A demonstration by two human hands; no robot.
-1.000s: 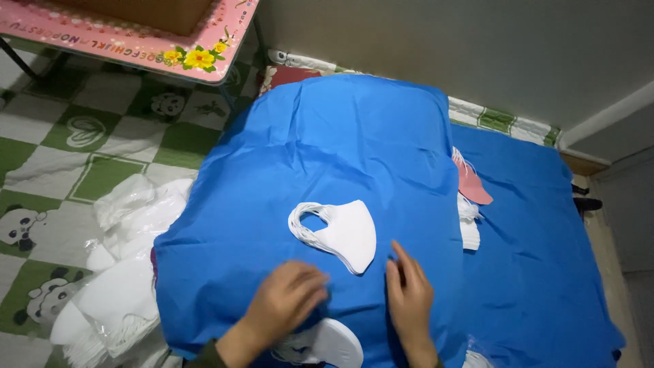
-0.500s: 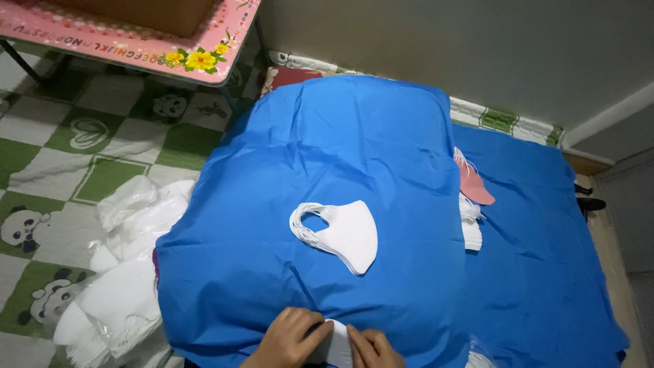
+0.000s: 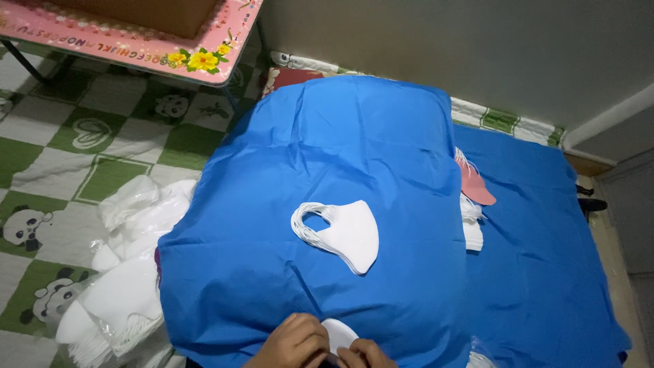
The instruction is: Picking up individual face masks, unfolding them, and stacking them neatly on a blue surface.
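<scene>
- The left hand (image 3: pixel 294 341) and the right hand (image 3: pixel 364 354) meet at the bottom edge of the view, both pinched onto one white face mask (image 3: pixel 338 334) that sits between them at the near end of the blue cloth (image 3: pixel 340 136)
- Fingers curl round the mask's lower part; how tightly they close there I cannot tell, since the frame cuts them off
- Above the grip, further from the person, a stack of white face masks (image 3: pixel 344 235) lies flat with its ear loops fanned to the left
- To handle this well, I judge the pinch should stay light and on the mask's edge, so the thin material does not crease
- Keeping the mask's curved nose the same way as the stack above the grip would let the pieces nest evenly
- To the left of the grip, off the cloth, bagged white masks (image 3: pixel 116 300) rest on the chequered floor mat (image 3: pixel 54 136); to the right and above, a pink mask (image 3: pixel 475 187) lies over another small white pile (image 3: pixel 471 228)
</scene>
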